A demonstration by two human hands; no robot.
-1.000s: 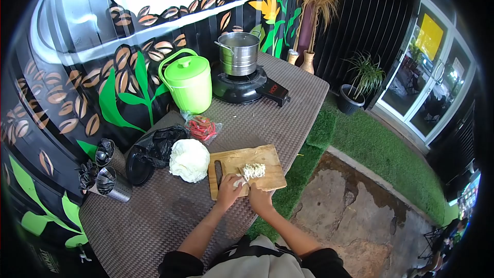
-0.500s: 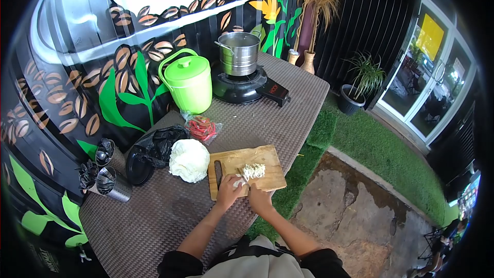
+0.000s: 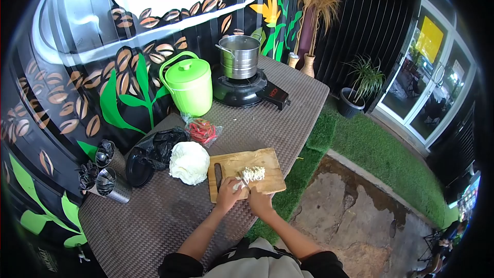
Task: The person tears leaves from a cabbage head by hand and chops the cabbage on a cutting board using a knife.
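Observation:
On the wooden cutting board [image 3: 234, 160] lies a small heap of pale shredded cabbage [image 3: 254, 174]. My left hand [image 3: 228, 194] is closed over a whitish piece of cabbage [image 3: 237, 186] at the board's near side. Beside it, my right hand [image 3: 259, 203] is wrapped round a knife, its handle hidden by the fingers. The knife's thin blade [image 3: 244, 183] shows only in part, between the left fingers and the heap. A large pale cabbage [image 3: 189, 163] sits just left of the board.
Behind the cabbage lie a bag of red chillies [image 3: 203, 131] and a black plastic bag [image 3: 163, 146]. A green lidded bucket [image 3: 189, 88] and a pot [image 3: 240, 59] on a portable stove [image 3: 239, 92] stand farther back. Cutlery holders [image 3: 114, 188] stand left. The table edge [image 3: 307, 139] runs along the right.
The view has shifted very slightly. Both hands stay at the board's near side, with only slight movement around the cabbage piece and knife.

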